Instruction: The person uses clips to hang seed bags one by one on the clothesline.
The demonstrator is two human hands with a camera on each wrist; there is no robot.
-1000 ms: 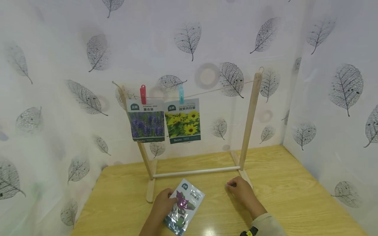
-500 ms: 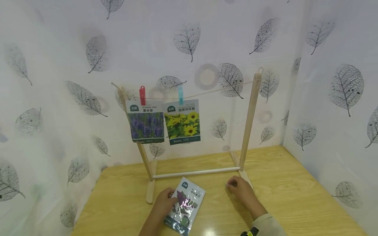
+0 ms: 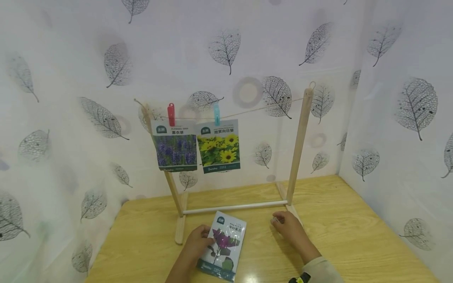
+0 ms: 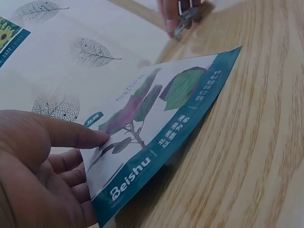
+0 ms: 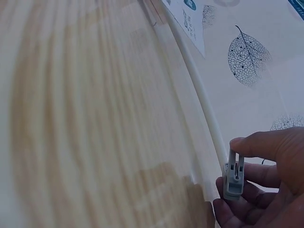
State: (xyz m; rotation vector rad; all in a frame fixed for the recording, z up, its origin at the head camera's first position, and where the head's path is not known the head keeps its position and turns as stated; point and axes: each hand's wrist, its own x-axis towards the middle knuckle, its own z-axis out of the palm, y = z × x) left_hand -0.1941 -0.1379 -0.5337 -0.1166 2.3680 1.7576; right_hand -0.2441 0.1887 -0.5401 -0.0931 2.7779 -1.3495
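Note:
My left hand (image 3: 196, 244) pinches a seed packet (image 3: 226, 236) by its left edge, thumb on the front. The packet is white with a purple-leaved plant and a teal bottom band, held tilted above the table. My right hand (image 3: 291, 232) holds a small grey clothespin (image 5: 233, 180) between thumb and fingers, close to the stand's right foot. Two more seed packets hang from the string: a lavender packet (image 3: 176, 151) under a red clothespin (image 3: 171, 114), and a sunflower packet (image 3: 218, 149) under a light blue clothespin (image 3: 217, 114).
A wooden stand has a left post (image 3: 173, 192), a right post (image 3: 299, 145) and a white crossbar (image 3: 235, 206) low between them. The string (image 3: 262, 108) runs between the post tops. Leaf-patterned curtains (image 3: 247, 51) border the wooden table (image 3: 339, 220) behind and at the sides.
The seed packet in my left hand has turned slightly counterclockwise and stands more upright, with less glare on its picture. My right hand has stayed nearly in place.

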